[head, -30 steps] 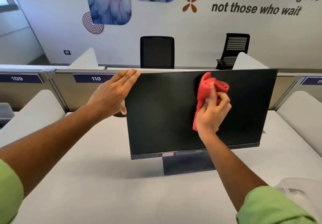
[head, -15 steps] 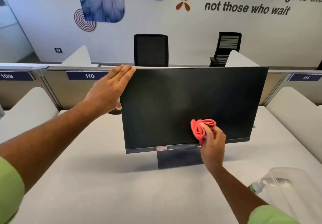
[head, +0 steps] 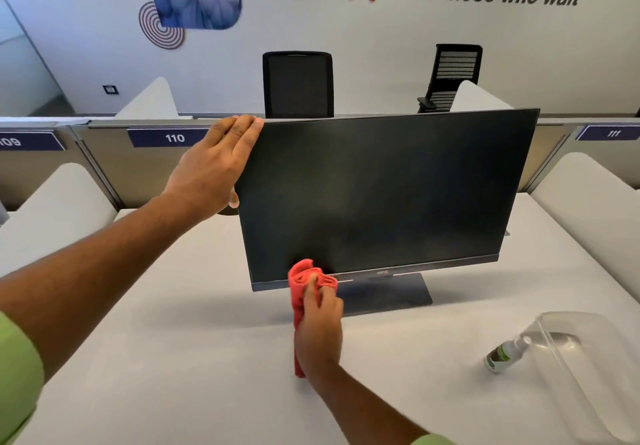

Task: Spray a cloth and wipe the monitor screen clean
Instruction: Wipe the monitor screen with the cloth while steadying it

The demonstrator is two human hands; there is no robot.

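My right hand (head: 318,333) pinches the bunched red cloth (head: 304,280) against the monitor (head: 381,195) bottom bezel, seven o'clock corner; unwiped glass runs long toward three. Left hand (head: 214,170), fingers flat, steadies the ten o'clock corner. Spray bottle (head: 504,354) lies at four, clear of the sweep

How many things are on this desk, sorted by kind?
Monitor: 1
Red cloth: 1, gripped by the right hand
Spray bottle: 1
Clear plastic container: 1
Total: 4
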